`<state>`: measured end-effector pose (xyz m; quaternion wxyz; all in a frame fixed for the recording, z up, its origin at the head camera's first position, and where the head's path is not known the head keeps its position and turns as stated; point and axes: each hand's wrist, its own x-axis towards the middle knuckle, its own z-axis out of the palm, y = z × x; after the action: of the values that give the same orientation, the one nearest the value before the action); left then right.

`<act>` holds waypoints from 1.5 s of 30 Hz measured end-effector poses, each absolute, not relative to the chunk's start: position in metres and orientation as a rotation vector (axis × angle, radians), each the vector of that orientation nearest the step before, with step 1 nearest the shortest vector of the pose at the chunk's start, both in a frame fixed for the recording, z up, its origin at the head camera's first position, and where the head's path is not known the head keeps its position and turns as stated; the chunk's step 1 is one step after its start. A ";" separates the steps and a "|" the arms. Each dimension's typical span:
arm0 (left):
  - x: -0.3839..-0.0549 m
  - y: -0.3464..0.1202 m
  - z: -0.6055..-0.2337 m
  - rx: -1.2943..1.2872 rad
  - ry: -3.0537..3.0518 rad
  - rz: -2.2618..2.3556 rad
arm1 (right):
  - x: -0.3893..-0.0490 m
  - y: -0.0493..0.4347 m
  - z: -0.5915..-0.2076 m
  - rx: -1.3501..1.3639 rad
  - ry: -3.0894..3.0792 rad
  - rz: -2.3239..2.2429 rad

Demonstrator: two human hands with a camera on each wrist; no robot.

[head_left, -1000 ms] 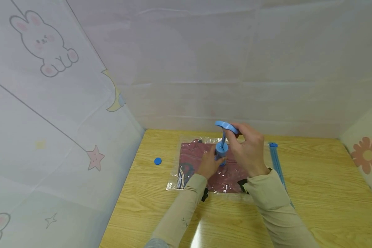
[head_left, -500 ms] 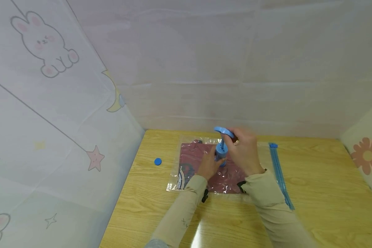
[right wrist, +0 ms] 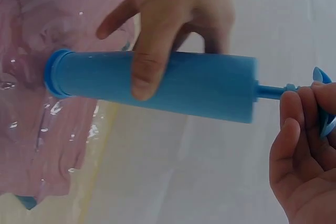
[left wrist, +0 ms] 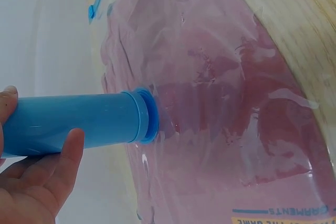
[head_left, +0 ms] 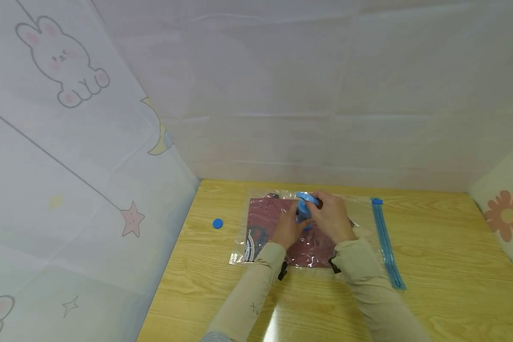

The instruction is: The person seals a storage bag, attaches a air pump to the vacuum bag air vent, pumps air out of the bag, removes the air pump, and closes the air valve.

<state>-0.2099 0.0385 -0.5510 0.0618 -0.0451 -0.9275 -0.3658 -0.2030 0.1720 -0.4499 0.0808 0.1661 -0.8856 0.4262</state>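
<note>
We're at a wooden table (head_left: 432, 266), both hands on a blue hand pump (right wrist: 157, 85) standing upright on a clear vacuum bag (head_left: 363, 223).

Left hand (head_left: 287, 227): fingers curled round the pump barrel, thumb across the front of it in the right wrist view, fingertips wrapped behind. It holds the barrel just above the flared base. The left wrist view shows that base (left wrist: 146, 115) pressed flat against the bag film.

Right hand (head_left: 331, 217): fingers curled over the pump's T-handle (right wrist: 323, 103), gripping it from above. The handle sits low, close to the barrel top, with only a short length of thin rod (right wrist: 273, 92) showing between barrel and handle.

The bag lies flat near the far middle of the table, and inside it is a folded maroon garment (left wrist: 226, 108) with a printed label at its near left corner. The film is wrinkled tight over the fabric around the pump base. The bag's blue zip strip (head_left: 386, 247) runs along its right edge, with a small blue slider clip (head_left: 376, 201) at the far end.

A small round blue cap (head_left: 217, 223) lies on the table left of the bag, well apart from both hands.

Pale curtains with a rabbit and star print (head_left: 64, 61) enclose the table on the left and at the back, and a flower print (head_left: 508, 213) shows at right. Both arms wear beige sleeves (head_left: 256, 285).
</note>
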 end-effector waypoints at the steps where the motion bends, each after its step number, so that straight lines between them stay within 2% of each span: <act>1: -0.210 0.039 -0.551 -0.138 -2.806 -1.100 | -0.204 0.172 -0.453 0.490 -2.664 1.266; 9: -0.210 0.039 -0.554 -0.157 -2.798 -1.069 | -0.207 0.173 -0.466 0.478 -2.708 1.172; 30: -0.211 0.040 -0.558 -0.172 -2.779 -1.081 | -0.204 0.173 -0.465 0.515 -2.629 1.132; 45: -0.212 0.041 -0.556 -0.172 -2.768 -1.186 | -0.191 0.173 -0.432 0.543 -2.422 1.197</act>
<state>-0.2115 0.0410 -0.5565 0.0626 -0.0569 -0.9159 -0.3924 -0.1911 0.1731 -0.4321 0.1915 0.1934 -0.8626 0.4264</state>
